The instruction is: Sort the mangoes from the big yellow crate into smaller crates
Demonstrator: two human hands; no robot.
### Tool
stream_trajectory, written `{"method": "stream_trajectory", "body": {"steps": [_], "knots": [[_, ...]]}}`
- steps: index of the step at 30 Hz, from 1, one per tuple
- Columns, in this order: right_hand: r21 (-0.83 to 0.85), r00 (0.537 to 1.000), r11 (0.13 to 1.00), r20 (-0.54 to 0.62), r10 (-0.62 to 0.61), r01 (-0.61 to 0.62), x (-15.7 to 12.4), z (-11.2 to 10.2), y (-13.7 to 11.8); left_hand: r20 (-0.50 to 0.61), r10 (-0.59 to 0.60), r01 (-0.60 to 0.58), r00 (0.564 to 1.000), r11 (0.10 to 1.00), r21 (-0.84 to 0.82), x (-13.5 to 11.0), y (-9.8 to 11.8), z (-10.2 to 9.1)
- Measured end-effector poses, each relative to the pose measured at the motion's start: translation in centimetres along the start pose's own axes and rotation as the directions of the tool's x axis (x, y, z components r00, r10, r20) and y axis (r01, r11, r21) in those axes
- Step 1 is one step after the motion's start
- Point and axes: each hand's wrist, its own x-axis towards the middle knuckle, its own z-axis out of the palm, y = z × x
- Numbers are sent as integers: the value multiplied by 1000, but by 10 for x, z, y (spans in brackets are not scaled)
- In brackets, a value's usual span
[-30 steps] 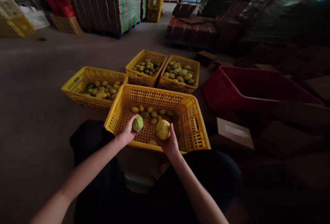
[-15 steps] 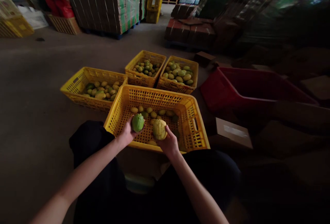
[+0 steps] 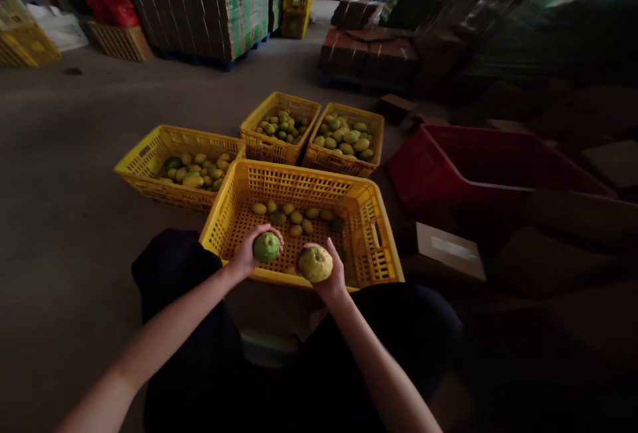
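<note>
My left hand (image 3: 248,252) is closed around a green, bumpy, citrus-like fruit (image 3: 266,247), one end of it facing up. A larger, knobbly yellow fruit (image 3: 316,264) sits in my right hand (image 3: 333,279), its fingers curled round the far side and the thumb up along the right. Both hands are over the near side of a large yellow crate (image 3: 299,171) between my knees. On the crate's perforated floor lie several smaller yellow and green fruits (image 3: 296,218), mostly toward the far side.
Three more yellow crates with fruit stand beyond: one at left (image 3: 164,189), one at centre back (image 3: 272,149), one at right (image 3: 343,166). A red tub (image 3: 423,174) and a cardboard box (image 3: 448,250) are on the right. Wrapped pallet stacks (image 3: 199,8) rise behind.
Both fruits have been tipped in my hands so that an end of each now faces me. My right hand is slightly lower. The view has shifted a little; the crates stay put.
</note>
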Motion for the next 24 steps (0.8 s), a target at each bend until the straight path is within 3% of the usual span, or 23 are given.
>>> {"method": "stream_trajectory", "body": {"steps": [3, 6, 11, 15, 19, 24], "knots": [[68, 994, 997, -105, 31, -24, 2, 4, -1, -206, -93, 64, 974, 988, -143, 3, 3, 0], [123, 987, 992, -157, 39, -19, 1, 5, -3, -294, -174, 84, 940, 952, -295, 5, 7, -2], [186, 994, 983, -110, 14, 6, -5, 8, -11, -223, -274, 198, 936, 929, -312, 3, 9, -1], [271, 988, 962, -153, 1, 40, -11, 12, -15, -131, -282, 204, 950, 885, -419, -1, 10, 2], [262, 997, 964, -71, -40, 57, -12, 13, -17, -45, -292, 221, 955, 808, -547, -3, 15, 3], [252, 995, 965, -87, -59, 79, -9, 9, -15, -39, -253, 193, 967, 819, -540, -1, 20, 2]]}}
